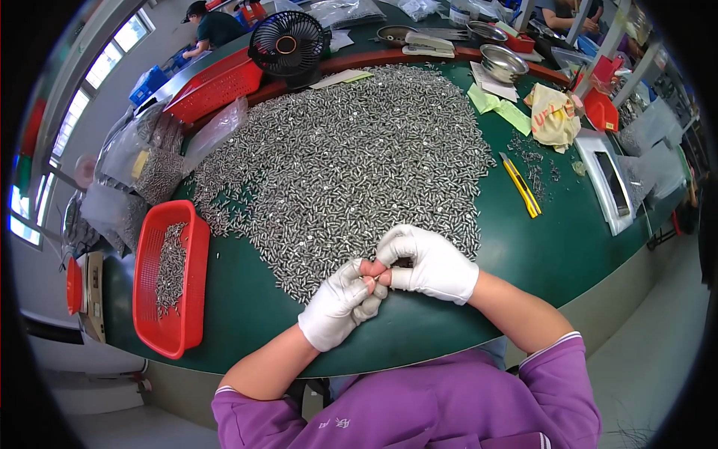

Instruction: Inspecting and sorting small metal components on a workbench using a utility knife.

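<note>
Both my hands wear white gloves with bare fingertips and meet at the near edge of a wide heap of small metal pins or screws (359, 150). My left hand (340, 303) is closed, thumb and finger pinched together. From the right, my right hand (430, 266) comes up against it, its fingertips also pinched and touching the left ones. Whatever sits between the fingertips is too small and covered to name. The heap spreads over a green tabletop (247, 299) just beyond my fingers.
To the left stands a red basket (196, 284) partly filled with small metal pieces, near bulging plastic bags (161, 176). A black fan (288, 45) is at the back. On the right lie a yellow cutter knife (520, 183), a cloth bag (554, 116) and a white frame (591, 153).
</note>
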